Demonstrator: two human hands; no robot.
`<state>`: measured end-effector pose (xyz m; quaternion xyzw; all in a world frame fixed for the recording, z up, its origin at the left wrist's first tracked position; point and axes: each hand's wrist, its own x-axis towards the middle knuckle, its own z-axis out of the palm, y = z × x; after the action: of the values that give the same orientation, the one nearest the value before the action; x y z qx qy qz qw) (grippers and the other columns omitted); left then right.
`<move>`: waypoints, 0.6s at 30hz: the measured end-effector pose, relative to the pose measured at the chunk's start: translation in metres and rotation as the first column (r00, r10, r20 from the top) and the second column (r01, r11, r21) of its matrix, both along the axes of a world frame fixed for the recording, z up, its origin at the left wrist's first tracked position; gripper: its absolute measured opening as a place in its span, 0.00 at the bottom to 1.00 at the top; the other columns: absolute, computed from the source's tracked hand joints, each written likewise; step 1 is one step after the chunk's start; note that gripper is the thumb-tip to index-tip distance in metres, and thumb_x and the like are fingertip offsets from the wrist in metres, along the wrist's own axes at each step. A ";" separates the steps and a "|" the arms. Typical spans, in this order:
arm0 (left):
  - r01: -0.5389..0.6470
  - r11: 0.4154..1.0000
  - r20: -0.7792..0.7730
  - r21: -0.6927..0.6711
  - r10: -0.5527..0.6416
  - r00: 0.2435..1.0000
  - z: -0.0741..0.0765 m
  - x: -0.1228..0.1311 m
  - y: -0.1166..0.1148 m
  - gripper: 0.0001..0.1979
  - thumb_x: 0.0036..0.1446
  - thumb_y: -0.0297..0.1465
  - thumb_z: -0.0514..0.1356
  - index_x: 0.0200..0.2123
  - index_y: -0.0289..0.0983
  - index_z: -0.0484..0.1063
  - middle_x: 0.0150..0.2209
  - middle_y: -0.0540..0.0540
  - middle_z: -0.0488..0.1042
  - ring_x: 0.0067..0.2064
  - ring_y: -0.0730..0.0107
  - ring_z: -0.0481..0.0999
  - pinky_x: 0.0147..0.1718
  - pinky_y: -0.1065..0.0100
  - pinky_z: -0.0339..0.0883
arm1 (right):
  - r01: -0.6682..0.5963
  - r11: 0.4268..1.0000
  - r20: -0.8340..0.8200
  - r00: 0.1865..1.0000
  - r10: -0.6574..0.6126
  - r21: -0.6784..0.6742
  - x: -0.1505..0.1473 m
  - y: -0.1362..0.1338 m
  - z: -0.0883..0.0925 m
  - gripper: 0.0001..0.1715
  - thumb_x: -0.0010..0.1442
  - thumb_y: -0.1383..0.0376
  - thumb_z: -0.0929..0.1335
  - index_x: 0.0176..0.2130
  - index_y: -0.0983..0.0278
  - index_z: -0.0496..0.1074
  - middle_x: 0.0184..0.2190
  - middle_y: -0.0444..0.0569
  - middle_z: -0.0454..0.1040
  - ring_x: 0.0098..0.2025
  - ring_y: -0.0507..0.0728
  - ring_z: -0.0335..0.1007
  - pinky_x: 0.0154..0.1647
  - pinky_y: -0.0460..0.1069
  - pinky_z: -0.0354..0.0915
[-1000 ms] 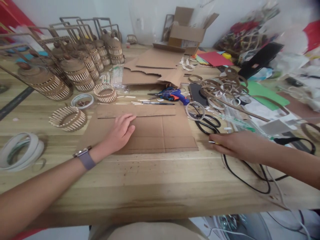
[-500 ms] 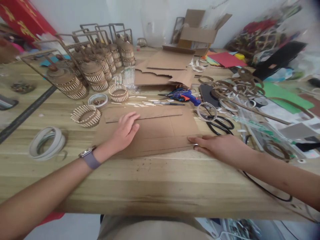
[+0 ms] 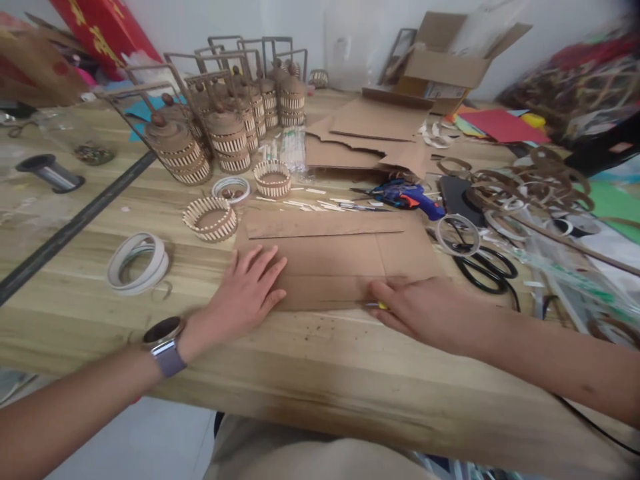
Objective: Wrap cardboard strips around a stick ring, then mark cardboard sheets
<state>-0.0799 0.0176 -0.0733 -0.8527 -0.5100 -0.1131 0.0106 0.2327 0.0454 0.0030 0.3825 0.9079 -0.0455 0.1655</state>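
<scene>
A flat brown cardboard sheet (image 3: 327, 260) lies on the wooden table in front of me. My left hand (image 3: 253, 287) is spread open, its fingers resting on the sheet's left part. My right hand (image 3: 420, 310) is closed around a utility knife (image 3: 383, 306) at the near right edge of the cardboard; only a bit of yellow and a thin tip show, the rest is hidden by the fingers. A narrow cardboard strip (image 3: 320, 229) lies along the far side of the sheet.
Rolls of tape (image 3: 137, 263) and round stick baskets (image 3: 210, 220) are at the left. Several lidded, handled containers (image 3: 227, 140) stand behind. A blue glue gun (image 3: 410, 198), black-handled scissors (image 3: 485, 270) and coiled brown strips (image 3: 535, 187) lie to the right.
My left hand has moved from near the far strip toward the near left of the cardboard. The right hand with the knife has shifted left along the near edge. The view has turned left.
</scene>
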 end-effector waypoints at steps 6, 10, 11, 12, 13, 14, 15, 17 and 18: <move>0.035 0.999 0.059 -0.029 -0.033 0.998 0.000 0.021 0.017 0.25 0.70 0.41 0.48 0.64 0.35 0.65 0.66 0.33 0.62 0.66 0.39 0.57 0.63 0.31 0.47 | -0.042 0.996 0.130 0.990 0.052 -0.079 -0.061 0.009 0.020 0.13 0.71 0.61 0.60 0.46 0.65 0.69 0.38 0.52 0.81 0.36 0.60 0.79 0.26 0.50 0.57; 0.063 0.997 0.124 -0.039 -0.057 0.991 0.009 0.022 0.031 0.25 0.72 0.38 0.45 0.61 0.31 0.67 0.64 0.30 0.63 0.63 0.43 0.61 0.62 0.39 0.56 | -0.100 0.992 0.116 0.987 0.109 -0.078 -0.082 0.017 0.015 0.14 0.72 0.61 0.61 0.49 0.64 0.70 0.36 0.51 0.82 0.36 0.61 0.80 0.26 0.49 0.58; 0.067 0.997 0.138 -0.032 -0.062 0.988 0.012 0.021 0.035 0.25 0.72 0.38 0.44 0.60 0.30 0.68 0.63 0.30 0.64 0.63 0.45 0.62 0.61 0.42 0.58 | -0.115 0.990 0.113 0.986 0.124 -0.078 -0.086 0.019 0.012 0.14 0.71 0.60 0.61 0.49 0.64 0.71 0.35 0.51 0.82 0.36 0.61 0.80 0.26 0.49 0.59; 0.067 0.998 0.149 -0.015 -0.064 0.987 0.015 0.020 0.039 0.25 0.72 0.38 0.43 0.59 0.29 0.68 0.63 0.29 0.64 0.62 0.46 0.62 0.61 0.44 0.59 | -0.131 0.988 0.109 0.984 0.139 -0.076 -0.088 0.020 0.009 0.14 0.71 0.60 0.61 0.49 0.63 0.71 0.35 0.52 0.82 0.36 0.61 0.80 0.27 0.49 0.60; 0.066 0.998 0.153 0.007 -0.066 0.986 0.016 0.019 0.044 0.26 0.72 0.38 0.42 0.59 0.28 0.68 0.62 0.29 0.64 0.63 0.46 0.62 0.62 0.44 0.58 | -0.145 0.987 0.107 0.983 0.152 -0.071 -0.090 0.020 0.006 0.14 0.71 0.60 0.61 0.49 0.63 0.72 0.34 0.52 0.82 0.35 0.61 0.80 0.27 0.49 0.60; 0.066 0.997 0.149 0.026 -0.069 0.986 0.017 0.018 0.047 0.26 0.72 0.38 0.43 0.59 0.28 0.68 0.62 0.28 0.64 0.63 0.45 0.61 0.63 0.43 0.57 | -0.159 0.985 0.105 0.981 0.165 -0.065 -0.092 0.021 0.003 0.14 0.71 0.61 0.61 0.49 0.63 0.72 0.34 0.52 0.82 0.35 0.62 0.80 0.28 0.49 0.61; 0.068 0.997 0.139 0.041 -0.073 0.988 0.016 0.018 0.050 0.25 0.72 0.38 0.44 0.60 0.27 0.68 0.63 0.28 0.63 0.64 0.44 0.60 0.63 0.42 0.55 | -0.172 0.983 0.104 0.979 0.177 -0.060 -0.093 0.021 0.001 0.14 0.71 0.62 0.60 0.50 0.63 0.72 0.34 0.52 0.82 0.35 0.61 0.80 0.28 0.50 0.62; 0.077 0.996 0.102 0.049 -0.082 0.991 0.012 0.018 0.054 0.25 0.72 0.38 0.46 0.61 0.27 0.66 0.65 0.27 0.61 0.66 0.41 0.57 0.65 0.40 0.51 | -0.186 0.981 0.109 0.975 0.191 -0.055 -0.095 0.021 -0.002 0.15 0.71 0.63 0.61 0.52 0.62 0.71 0.34 0.53 0.82 0.35 0.61 0.80 0.29 0.50 0.63; 0.080 0.996 0.079 0.049 -0.083 0.993 0.009 0.019 0.054 0.25 0.71 0.38 0.47 0.61 0.27 0.66 0.66 0.27 0.59 0.67 0.40 0.56 0.65 0.39 0.49 | -0.188 0.980 0.114 0.974 0.194 -0.056 -0.096 0.021 -0.003 0.15 0.71 0.63 0.61 0.53 0.62 0.71 0.34 0.53 0.82 0.35 0.61 0.80 0.29 0.50 0.63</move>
<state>-0.0609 0.0717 -0.0642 -0.8670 -0.4720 -0.1597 0.0047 0.1367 0.0665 0.0000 0.2917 0.9277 -0.0269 0.2314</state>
